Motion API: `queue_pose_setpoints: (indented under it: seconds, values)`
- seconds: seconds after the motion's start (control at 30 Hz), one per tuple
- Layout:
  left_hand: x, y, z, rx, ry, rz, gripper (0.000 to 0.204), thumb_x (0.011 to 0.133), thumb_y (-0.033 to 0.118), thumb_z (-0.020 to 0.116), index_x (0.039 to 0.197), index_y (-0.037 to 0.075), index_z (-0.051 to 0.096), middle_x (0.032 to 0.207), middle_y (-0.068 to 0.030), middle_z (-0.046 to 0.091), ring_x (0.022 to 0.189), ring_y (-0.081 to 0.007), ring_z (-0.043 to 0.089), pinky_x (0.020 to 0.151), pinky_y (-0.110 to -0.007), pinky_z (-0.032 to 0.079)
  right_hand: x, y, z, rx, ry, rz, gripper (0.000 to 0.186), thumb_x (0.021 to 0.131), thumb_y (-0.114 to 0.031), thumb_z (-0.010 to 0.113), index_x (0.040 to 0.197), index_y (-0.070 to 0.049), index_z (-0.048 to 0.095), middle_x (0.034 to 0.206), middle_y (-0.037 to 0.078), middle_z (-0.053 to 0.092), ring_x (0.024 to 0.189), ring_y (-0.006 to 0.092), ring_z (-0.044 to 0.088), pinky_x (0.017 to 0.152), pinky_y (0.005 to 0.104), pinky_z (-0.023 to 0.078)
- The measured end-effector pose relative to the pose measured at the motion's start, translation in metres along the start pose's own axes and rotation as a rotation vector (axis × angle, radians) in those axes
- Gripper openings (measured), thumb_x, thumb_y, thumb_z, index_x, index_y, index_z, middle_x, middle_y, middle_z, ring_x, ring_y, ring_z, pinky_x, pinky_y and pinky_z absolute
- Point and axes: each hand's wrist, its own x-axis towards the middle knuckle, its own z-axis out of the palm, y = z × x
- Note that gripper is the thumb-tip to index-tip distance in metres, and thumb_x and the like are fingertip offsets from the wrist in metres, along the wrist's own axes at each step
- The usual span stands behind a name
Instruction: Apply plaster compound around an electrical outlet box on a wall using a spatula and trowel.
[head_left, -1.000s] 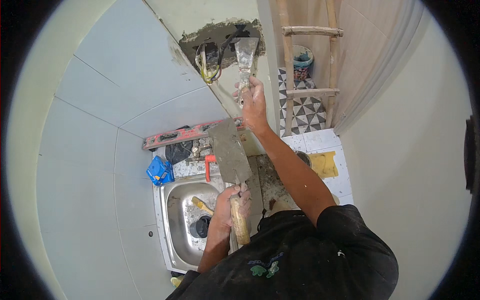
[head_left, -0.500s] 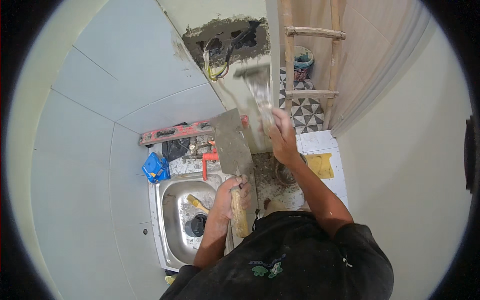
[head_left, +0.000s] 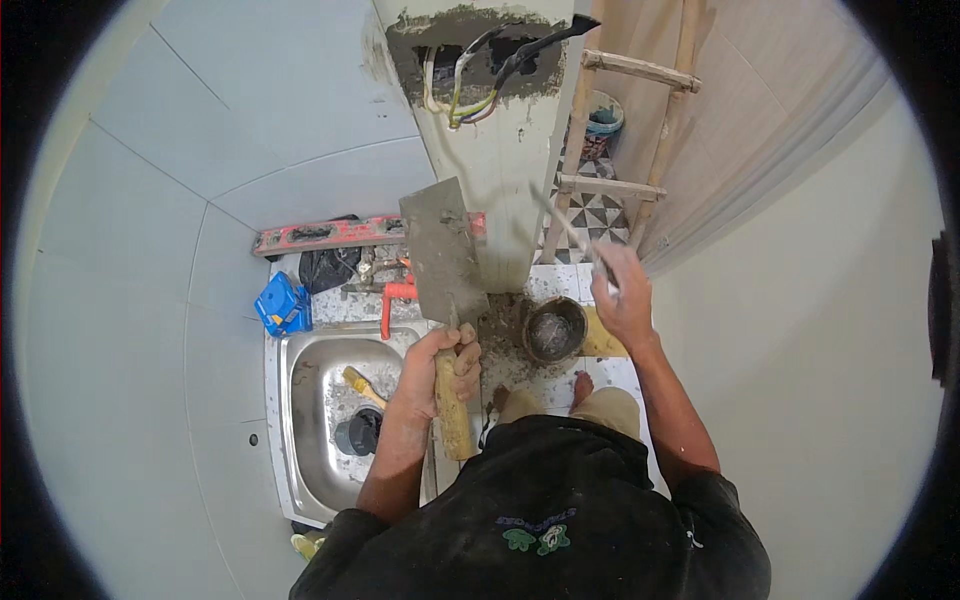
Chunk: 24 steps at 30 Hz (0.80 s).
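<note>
My left hand [head_left: 445, 368] is wrapped round the wooden handle of a trowel [head_left: 440, 250]. Its flat rectangular blade points up and away and carries grey mortar smears. On the right, my right hand [head_left: 625, 295] grips a putty knife [head_left: 562, 220], its blade seen nearly edge-on and apart from the wall. Beyond both tools, loose wires [head_left: 470, 112] hang from dark recesses in a rough grey mortar patch [head_left: 548, 72] on the wall. Below and between my hands, a round dark bucket [head_left: 529, 350] stands on the mortar-spattered floor.
Left of me lies a steel sink [head_left: 300, 440] holding a yellow-handled brush [head_left: 362, 386] and a black drain part [head_left: 358, 432]. Behind it are a red level [head_left: 330, 236], a blue packet [head_left: 283, 304] and an orange-red tap [head_left: 388, 308]. A wooden ladder [head_left: 645, 70] leans at the far right near a paint pail [head_left: 603, 120].
My right hand has moved right and nearer, taking the putty knife away from the wall and turning it edge-on. The bucket shows more fully. The whole view has shifted a little.
</note>
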Motion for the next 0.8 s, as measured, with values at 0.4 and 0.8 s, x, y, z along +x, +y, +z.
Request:
queue_pose_setpoints:
  seconds: [0.4, 0.8]
  values:
    - [-0.008, -0.025, -0.014, 0.012, 0.041, 0.063, 0.017, 0.087, 0.026, 0.047, 0.089, 0.01, 0.049, 0.06, -0.0013, 0.044, 0.04, -0.0137, 0.04, 0.039, -0.028, 0.036, 0.139, -0.019, -0.005, -0.39, 0.144, -0.026, 0.037, 0.08, -0.012, 0.056, 0.117, -0.007, 0.059, 0.099, 0.017, 0.061, 0.092, 0.0346, 0.059, 0.08, 0.0425, 0.048]
    - [-0.011, -0.028, -0.035, -0.02, 0.009, 0.057, 0.017, 0.088, 0.026, 0.049, 0.09, 0.01, 0.051, 0.062, -0.0033, 0.048, 0.043, -0.0162, 0.046, 0.042, -0.031, 0.039, 0.156, -0.031, 0.0, -0.18, 0.166, 0.007, 0.032, 0.08, -0.015, 0.054, 0.109, -0.004, 0.064, 0.096, 0.021, 0.065, 0.088, 0.0376, 0.063, 0.08, 0.0417, 0.05]
